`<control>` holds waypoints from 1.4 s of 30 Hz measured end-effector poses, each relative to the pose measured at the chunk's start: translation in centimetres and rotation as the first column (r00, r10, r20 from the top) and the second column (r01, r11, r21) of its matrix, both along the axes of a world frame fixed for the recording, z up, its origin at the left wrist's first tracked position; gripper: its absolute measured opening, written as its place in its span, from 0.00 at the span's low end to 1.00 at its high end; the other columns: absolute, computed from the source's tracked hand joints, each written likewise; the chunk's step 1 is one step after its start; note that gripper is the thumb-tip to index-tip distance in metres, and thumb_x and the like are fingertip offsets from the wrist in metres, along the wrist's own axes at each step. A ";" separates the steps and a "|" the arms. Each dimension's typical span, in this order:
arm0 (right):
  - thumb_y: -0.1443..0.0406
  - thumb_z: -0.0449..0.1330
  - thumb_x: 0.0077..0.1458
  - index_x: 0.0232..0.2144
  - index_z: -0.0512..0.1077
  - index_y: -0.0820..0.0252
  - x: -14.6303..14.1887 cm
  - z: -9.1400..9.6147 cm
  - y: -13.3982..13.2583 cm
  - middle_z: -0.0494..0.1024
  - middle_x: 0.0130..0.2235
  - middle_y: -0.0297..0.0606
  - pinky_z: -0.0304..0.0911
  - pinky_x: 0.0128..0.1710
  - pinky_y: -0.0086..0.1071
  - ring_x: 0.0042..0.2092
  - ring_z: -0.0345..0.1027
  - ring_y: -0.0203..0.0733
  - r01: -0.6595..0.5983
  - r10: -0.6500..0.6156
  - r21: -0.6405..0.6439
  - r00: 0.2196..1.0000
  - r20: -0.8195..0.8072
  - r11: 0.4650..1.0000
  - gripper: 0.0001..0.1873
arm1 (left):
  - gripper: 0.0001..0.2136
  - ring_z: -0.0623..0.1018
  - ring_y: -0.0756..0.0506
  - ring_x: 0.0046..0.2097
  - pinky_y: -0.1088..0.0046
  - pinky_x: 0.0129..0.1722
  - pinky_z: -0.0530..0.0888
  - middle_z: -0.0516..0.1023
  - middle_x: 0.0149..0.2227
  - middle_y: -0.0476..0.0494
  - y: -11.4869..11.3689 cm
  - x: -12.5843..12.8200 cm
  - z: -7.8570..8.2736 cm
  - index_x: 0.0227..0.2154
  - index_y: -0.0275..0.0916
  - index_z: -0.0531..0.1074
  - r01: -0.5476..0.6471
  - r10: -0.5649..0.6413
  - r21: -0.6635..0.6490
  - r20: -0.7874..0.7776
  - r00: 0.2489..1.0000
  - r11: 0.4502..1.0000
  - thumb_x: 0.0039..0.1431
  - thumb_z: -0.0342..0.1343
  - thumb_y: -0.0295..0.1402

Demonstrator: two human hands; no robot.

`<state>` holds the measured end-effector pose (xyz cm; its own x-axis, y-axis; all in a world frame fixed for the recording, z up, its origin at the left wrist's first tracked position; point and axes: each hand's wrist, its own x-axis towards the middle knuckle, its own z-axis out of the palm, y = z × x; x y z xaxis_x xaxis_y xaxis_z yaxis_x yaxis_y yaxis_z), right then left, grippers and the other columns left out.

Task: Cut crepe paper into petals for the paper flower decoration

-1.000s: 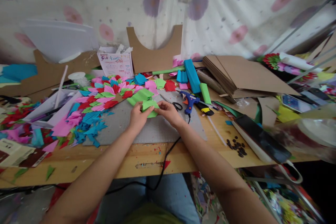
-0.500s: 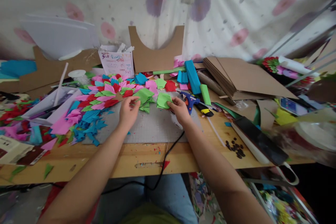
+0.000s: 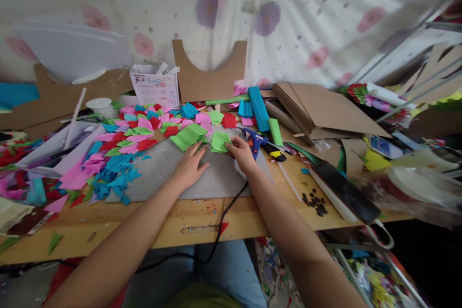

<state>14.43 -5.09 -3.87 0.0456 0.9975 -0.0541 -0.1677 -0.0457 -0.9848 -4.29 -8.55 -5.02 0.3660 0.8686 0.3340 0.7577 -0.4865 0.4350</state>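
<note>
My right hand (image 3: 242, 155) pinches the right edge of a small stack of green crepe paper squares (image 3: 219, 141), thumb and fingertips closed on it. My left hand (image 3: 190, 166) lies low over the grey board (image 3: 155, 173), its fingers stretched and the thumb apart. Its fingertips reach the lower edge of a larger green crepe paper piece (image 3: 187, 135), possibly touching it. Just right of my right hand sits a blue glue gun (image 3: 255, 140). Behind the green stack lie red (image 3: 229, 120) and pink paper pieces (image 3: 204, 119).
Pleated paper petals (image 3: 140, 130) in several colours heap up at left, near a white box (image 3: 68, 149) of tools. A yellow-black cutter (image 3: 277, 155), dark beads (image 3: 316, 203) and a phone (image 3: 346, 190) lie at right. Cardboard sheets (image 3: 325, 110) are stacked behind; a black cable (image 3: 224, 221) crosses the front edge.
My left hand has come down and spread its fingers, and the larger green piece now lies further left and flatter. My right hand still pinches the green stack. The view has shifted slightly.
</note>
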 end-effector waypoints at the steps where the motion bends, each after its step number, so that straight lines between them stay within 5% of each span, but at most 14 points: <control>1: 0.60 0.66 0.30 0.24 0.65 0.60 0.0 0.0 0.0 0.69 0.24 0.28 0.58 0.27 0.26 0.25 0.61 0.30 -0.002 0.002 -0.001 1.000 0.006 1.000 0.17 | 0.23 0.59 0.39 0.61 0.58 0.57 0.60 0.60 0.59 0.34 0.1 0.0 -0.1 0.54 0.37 0.61 -0.002 0.002 -0.008 0.003 1.000 1.000 0.55 0.52 0.35; 9: 0.58 0.66 0.29 0.24 0.64 0.59 -0.1 -0.2 0.1 0.69 0.25 0.28 0.59 0.28 0.28 0.26 0.62 0.32 -0.014 0.014 -0.009 1.000 0.015 1.000 0.19 | 0.22 0.60 0.41 0.60 0.61 0.58 0.60 0.59 0.59 0.34 0.3 -0.1 0.0 0.54 0.36 0.61 0.047 -0.047 -0.008 0.044 0.998 0.999 0.56 0.51 0.33; 21: 0.59 0.65 0.30 0.23 0.64 0.59 -0.2 -1.0 0.9 0.67 0.23 0.26 0.58 0.27 0.26 0.25 0.61 0.30 -0.015 0.014 0.015 0.999 0.040 1.000 0.18 | 0.20 0.65 0.39 0.58 0.59 0.56 0.64 0.62 0.57 0.35 1.1 -0.3 0.3 0.52 0.39 0.64 -0.002 -0.012 0.151 0.096 0.995 0.989 0.55 0.49 0.33; 32: 0.59 0.64 0.30 0.23 0.64 0.58 -0.1 -0.4 0.5 0.67 0.23 0.27 0.57 0.26 0.26 0.25 0.60 0.31 -0.027 0.027 0.004 0.998 0.055 1.000 0.16 | 0.21 0.66 0.38 0.56 0.58 0.54 0.65 0.63 0.56 0.37 0.8 -0.3 0.5 0.52 0.42 0.64 -0.059 0.039 0.157 0.124 0.991 0.986 0.54 0.50 0.31; 42: 0.62 0.61 0.32 0.23 0.61 0.58 0.3 -0.1 0.0 0.64 0.22 0.26 0.56 0.25 0.26 0.24 0.58 0.31 0.085 -0.087 0.028 0.995 0.056 0.996 0.14 | 0.21 0.69 0.37 0.50 0.58 0.49 0.67 0.68 0.47 0.32 0.4 -0.8 1.3 0.52 0.34 0.61 -0.338 0.309 0.167 0.180 0.934 0.926 0.54 0.51 0.33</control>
<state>14.76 -5.11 -3.93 0.1338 0.9907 -0.0233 -0.1135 -0.0080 -0.9935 -5.05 -8.15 -3.75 0.0099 0.8453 0.5342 0.8222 -0.3109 0.4768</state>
